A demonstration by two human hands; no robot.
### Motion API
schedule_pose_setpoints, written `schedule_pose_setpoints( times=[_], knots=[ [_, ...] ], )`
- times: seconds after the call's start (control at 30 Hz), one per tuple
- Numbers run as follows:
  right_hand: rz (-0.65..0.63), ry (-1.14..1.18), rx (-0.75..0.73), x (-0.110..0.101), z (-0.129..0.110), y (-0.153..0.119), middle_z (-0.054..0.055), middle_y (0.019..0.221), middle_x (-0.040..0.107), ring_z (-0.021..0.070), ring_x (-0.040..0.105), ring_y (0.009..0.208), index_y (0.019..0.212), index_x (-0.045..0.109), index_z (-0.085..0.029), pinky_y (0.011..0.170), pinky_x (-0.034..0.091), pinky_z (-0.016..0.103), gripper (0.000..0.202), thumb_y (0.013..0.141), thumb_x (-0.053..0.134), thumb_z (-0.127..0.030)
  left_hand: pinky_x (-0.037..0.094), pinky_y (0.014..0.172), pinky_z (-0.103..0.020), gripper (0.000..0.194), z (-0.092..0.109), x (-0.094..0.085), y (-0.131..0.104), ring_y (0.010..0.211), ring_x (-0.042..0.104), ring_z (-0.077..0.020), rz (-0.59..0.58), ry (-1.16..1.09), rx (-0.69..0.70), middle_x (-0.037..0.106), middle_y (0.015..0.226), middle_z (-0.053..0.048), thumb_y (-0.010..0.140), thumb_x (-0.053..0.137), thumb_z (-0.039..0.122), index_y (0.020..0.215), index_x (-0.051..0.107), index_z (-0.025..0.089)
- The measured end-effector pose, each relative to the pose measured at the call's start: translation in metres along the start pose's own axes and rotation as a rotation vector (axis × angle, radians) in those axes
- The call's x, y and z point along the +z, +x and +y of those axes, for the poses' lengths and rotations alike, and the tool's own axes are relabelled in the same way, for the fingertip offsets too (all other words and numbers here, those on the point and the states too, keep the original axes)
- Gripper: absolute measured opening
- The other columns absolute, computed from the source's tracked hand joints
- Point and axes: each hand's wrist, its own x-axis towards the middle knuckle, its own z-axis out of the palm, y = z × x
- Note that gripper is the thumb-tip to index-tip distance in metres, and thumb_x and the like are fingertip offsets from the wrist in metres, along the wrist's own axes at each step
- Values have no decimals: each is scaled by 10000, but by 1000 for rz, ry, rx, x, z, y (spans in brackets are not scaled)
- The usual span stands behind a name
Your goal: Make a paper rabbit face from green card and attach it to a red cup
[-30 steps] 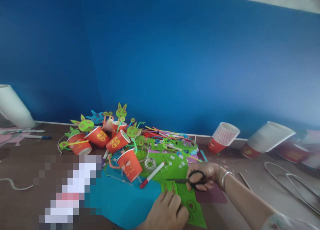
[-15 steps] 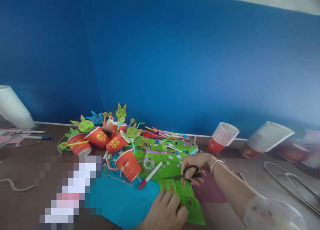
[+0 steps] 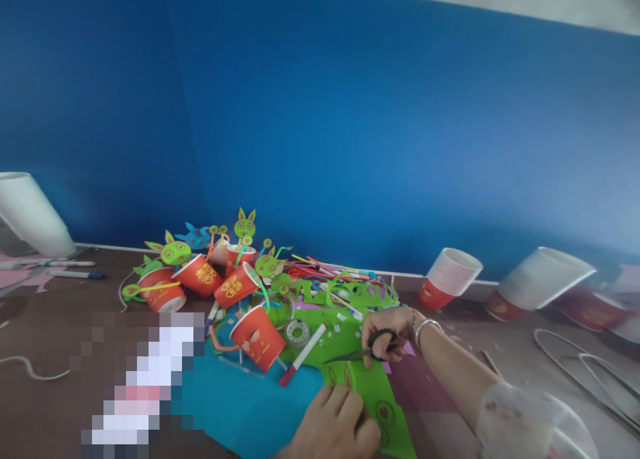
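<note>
So the right hand (image 3: 393, 320) had its fingers wrapped round the black scissors (image 3: 356, 356), blades just beyond the curled fingers of the left hand (image 3: 336, 422), which sat on the green paper (image 3: 369, 380), though honestly I couldn't tell if those were pinching it.

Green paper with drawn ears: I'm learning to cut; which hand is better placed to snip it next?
Probably the right hand: it holds the scissors near the drawn ears, while the left hand rests on the green paper.
</note>
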Motion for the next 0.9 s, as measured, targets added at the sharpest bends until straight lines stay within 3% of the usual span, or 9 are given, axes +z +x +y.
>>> schedule_pose_setpoints(
  times=[0.13, 0.23, 0.43, 0.6, 0.9],
  knots=[
    [-4, -69, 26, 1, -17, 6, -23, 470, 636, 51, 511, 320, 908, 705, -33, 323, 362, 96, 287, 681, 713, -209, 254, 523, -286, 172, 0, -3, 3, 559, 423, -157, 4, 3, -18, 433, 590, 8, 876, 466, 186, 710, 427, 216],
    [-8, -120, 33, 2, -27, 10, -39, 444, 608, 25, 466, 313, 907, 702, -20, 327, 304, 83, 235, 728, 666, -169, 237, 522, -290, 188, -1, -7, 7, 552, 399, -156, 70, -8, -63, 421, 582, 5, 866, 451, 159, 687, 432, 212],
    [-53, -176, 74, -2, -30, 8, -70, 398, 548, 26, 405, 297, 943, 712, -75, 303, 264, 99, 374, 652, 767, -303, 223, 533, -294, 243, -3, -9, 14, 529, 387, -150, 201, 15, -106, 412, 543, 10, 848, 497, 184, 623, 406, 206],
    [-19, -235, 87, 1, -34, 7, -44, 467, 609, 42, 473, 336, 968, 726, -123, 304, 259, 108, 386, 642, 784, -321, 195, 540, -303, 266, -1, -5, 11, 517, 396, -141, 164, 46, -57, 409, 532, 22, 807, 568, 217, 610, 391, 206],
    [95, -224, -4, 7, -30, 2, -69, 427, 544, 44, 407, 334, 886, 729, -121, 344, 269, 140, 365, 606, 784, -349, 224, 575, -305, 225, -6, -8, 12, 550, 402, -153, 185, 21, -67, 438, 560, 13, 829, 531, 191, 625, 437, 206]
  ],
)
